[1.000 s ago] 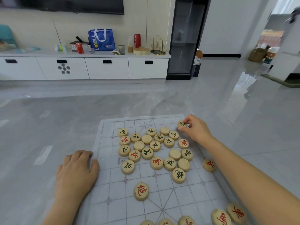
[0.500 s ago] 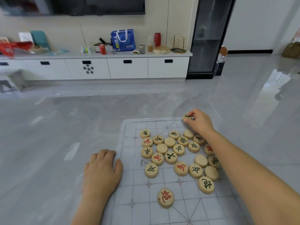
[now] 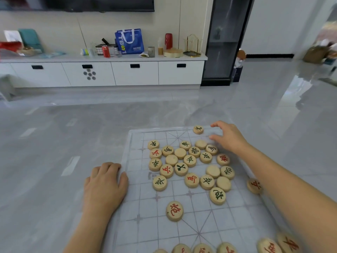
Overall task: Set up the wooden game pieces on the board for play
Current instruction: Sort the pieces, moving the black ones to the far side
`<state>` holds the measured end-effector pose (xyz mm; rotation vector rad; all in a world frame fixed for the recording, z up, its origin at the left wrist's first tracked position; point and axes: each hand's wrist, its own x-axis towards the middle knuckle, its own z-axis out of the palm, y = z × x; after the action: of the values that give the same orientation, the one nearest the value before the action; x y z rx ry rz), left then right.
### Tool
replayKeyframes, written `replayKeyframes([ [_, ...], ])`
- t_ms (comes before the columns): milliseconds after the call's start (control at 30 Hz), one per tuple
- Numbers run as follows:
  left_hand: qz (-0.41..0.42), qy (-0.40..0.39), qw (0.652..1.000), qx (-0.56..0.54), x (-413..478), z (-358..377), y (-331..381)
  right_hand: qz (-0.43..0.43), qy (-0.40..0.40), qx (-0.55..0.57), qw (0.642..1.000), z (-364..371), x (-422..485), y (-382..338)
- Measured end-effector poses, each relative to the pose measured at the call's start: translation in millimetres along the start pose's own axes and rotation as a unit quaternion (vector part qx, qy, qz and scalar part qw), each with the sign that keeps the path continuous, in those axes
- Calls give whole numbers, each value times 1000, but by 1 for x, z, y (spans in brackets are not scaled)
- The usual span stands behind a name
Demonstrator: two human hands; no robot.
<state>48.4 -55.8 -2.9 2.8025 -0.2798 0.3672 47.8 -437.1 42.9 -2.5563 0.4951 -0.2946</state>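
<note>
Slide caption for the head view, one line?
Right hand open beside a green-marked xiangqi piece on the far row of the board; left hand flat at its left edge.

Pale tan wooden pieces (image 3: 189, 160) bearing green or red characters; translucent white board (image 3: 160, 227) with grey grid lines; grey marbled floor (image 3: 76, 128); blue bag (image 3: 129, 42), white lettering.

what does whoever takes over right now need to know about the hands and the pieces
Left hand: open, flat at the board's left edge, holding nothing.
Right hand: open, empty, beside the far-row green piece, not touching it.
Done: that piece on the far row; a few red pieces along the near edge.
Left: the central heap, some face down, the lone red piece, and a red one at the right edge, all to be placed.
</note>
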Motion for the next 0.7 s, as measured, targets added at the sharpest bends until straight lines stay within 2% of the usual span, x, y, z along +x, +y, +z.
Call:
replayKeyframes([
  [200,1,2,1000,-2,1,0,0,-8,-28,16,999,-15,-52,13],
  [500,-2,-2,1000,-7,1,-1,0,-101,-70,9,992,-16,-120,-6],
  [600,-5,-1,1000,-11,1,-2,2,-129,-75,-45,988,-13,-126,-7],
  [700,-3,-1,1000,-11,1,-2,2,-135,-44,-120,983,-13,-123,-3],
])
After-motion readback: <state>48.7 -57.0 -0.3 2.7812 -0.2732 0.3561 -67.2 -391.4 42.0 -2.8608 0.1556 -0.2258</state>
